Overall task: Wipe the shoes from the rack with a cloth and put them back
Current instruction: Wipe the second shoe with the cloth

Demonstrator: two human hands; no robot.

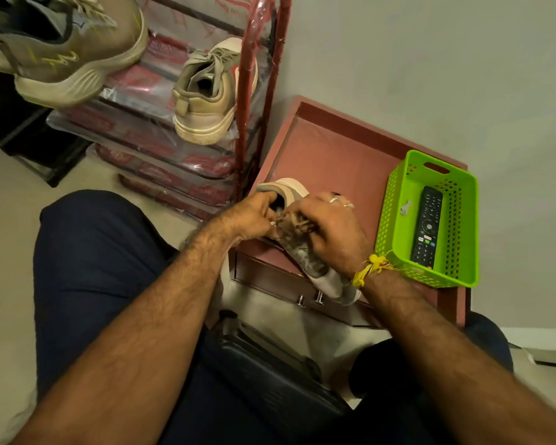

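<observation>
You are seated, your legs in dark blue cloth filling the lower view, facing a tall shoe rack (254,101) of red-wrapped metal poles with shelves covered in crinkled clear plastic printed in red. On its upper shelf lies a large olive-tan sneaker (61,49) with a thick, ridged pale sole. One shelf lower stands a beige suede-like sneaker (206,91), heel toward you, laces loose, with a chunky off-white sole.

Right of the rack, against a plain grey wall, sits a low reddish-brown wooden cabinet (334,149) with a raised rim and a drawer with small metal knobs. At its right end stands a bright green perforated plastic basket (398,203), rectangular, holding a slim black remote control (427,229).

At the cabinet's front edge lies the shoe you are working on, a pale beige and white sneaker (329,281), its smooth white toe jutting past the edge toward you. Your left hand (254,216) grasps its heel opening, fingers curled over the collar. Your right hand (331,229), wearing silver rings and a yellow thread wristband, clenches a mottled grey-brown cloth (296,248) bunched against the shoe's upper.
</observation>
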